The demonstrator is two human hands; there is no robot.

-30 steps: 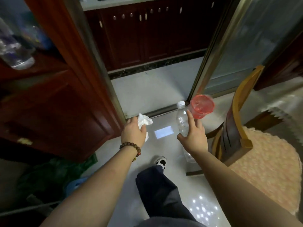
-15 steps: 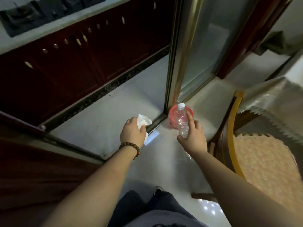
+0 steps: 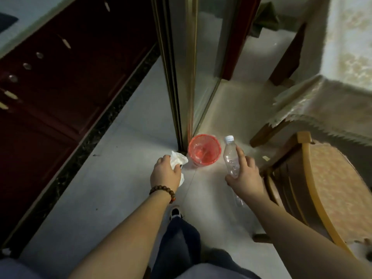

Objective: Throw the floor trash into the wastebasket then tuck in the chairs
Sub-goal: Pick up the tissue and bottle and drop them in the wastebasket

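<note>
Pale floor tiles (image 3: 112, 178) are crossed; a red wastebasket (image 3: 204, 150) is seen at the sliding-door frame (image 3: 177, 77). A crumpled tissue (image 3: 178, 161) is clutched in the left hand (image 3: 166, 174); a clear plastic bottle (image 3: 231, 158) is gripped by the right hand (image 3: 246, 178), beside a wooden chair (image 3: 308, 178).

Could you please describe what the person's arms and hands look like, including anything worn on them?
Both forearms are bare, with no sleeves or gloves in view. The left hand has a bracelet of round brown wooden beads around its wrist, with one or two reddish beads at the lower edge. The right hand shows no ring, watch or band.
</note>
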